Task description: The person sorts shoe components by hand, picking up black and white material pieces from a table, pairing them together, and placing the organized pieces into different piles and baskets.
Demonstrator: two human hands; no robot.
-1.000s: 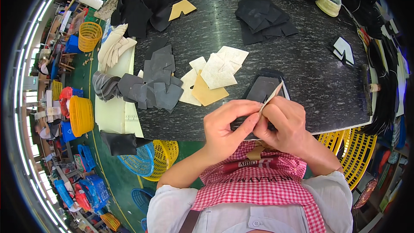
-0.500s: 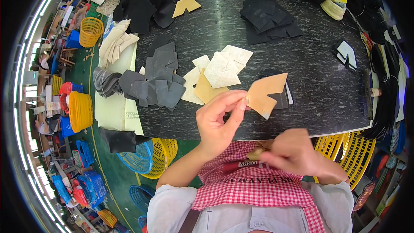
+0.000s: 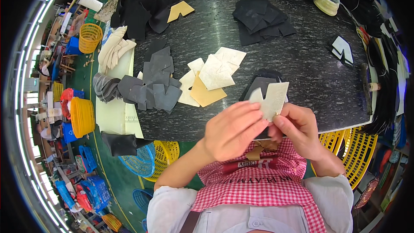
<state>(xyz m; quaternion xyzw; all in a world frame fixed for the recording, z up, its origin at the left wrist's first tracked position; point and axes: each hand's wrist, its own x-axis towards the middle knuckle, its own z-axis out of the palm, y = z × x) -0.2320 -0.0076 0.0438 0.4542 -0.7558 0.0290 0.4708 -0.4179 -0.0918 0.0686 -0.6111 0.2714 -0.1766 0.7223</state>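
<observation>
In front of my apron I hold a notched cream piece of sheet material (image 3: 276, 99). My right hand (image 3: 298, 130) pinches its lower right corner between thumb and finger. My left hand (image 3: 233, 130) is closed at its lower left edge, the fingers laid side by side; the thumb is hidden. Just beyond, partly covered by the cream piece, lie black cut pieces (image 3: 254, 85). Left of them is a loose pile of cream notched pieces (image 3: 217, 75) with a tan piece (image 3: 206, 94) among them. A tan scrap (image 3: 254, 153) rests against my apron below my hands.
Dark grey cut pieces (image 3: 157, 82) are heaped at the left of the black speckled table (image 3: 198, 125). Black pieces (image 3: 263, 19) lie at the back, a white-and-black piece (image 3: 343, 49) at the right. Gloves (image 3: 114, 49) lie at the left edge; yellow baskets (image 3: 360, 157) stand below the table.
My right hand has come up from the apron to the piece. The piece, tan-faced before, now shows a cream face and is lower and nearer me; my left hand has turned over.
</observation>
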